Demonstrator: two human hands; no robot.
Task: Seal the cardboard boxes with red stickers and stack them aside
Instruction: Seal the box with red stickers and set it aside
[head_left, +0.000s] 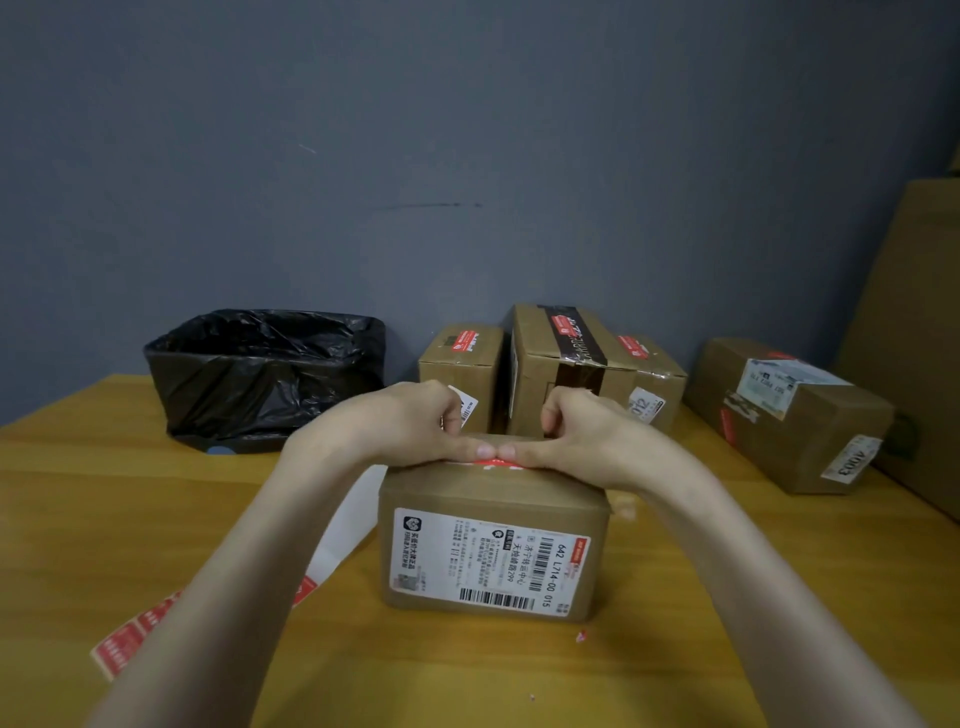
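Observation:
A small cardboard box (493, 561) with a white shipping label on its near side stands on the wooden table (130, 509) in front of me. A red sticker (491, 466) lies across its top seam, mostly covered by my thumbs. My left hand (410, 421) and my right hand (582, 431) sit on the box top with fingers curled. Their straight thumbs meet tip to tip and press down on the sticker. A strip of backing paper (337, 535) carrying red stickers (124, 642) trails off to the lower left under my left forearm.
Behind the box stand three sealed boxes with red stickers: a small one (460, 374), a taller taped one (571, 364) and one lying at the right (779, 415). A bin lined with a black bag (265, 369) is at the back left. A large carton (914, 338) leans at the right edge.

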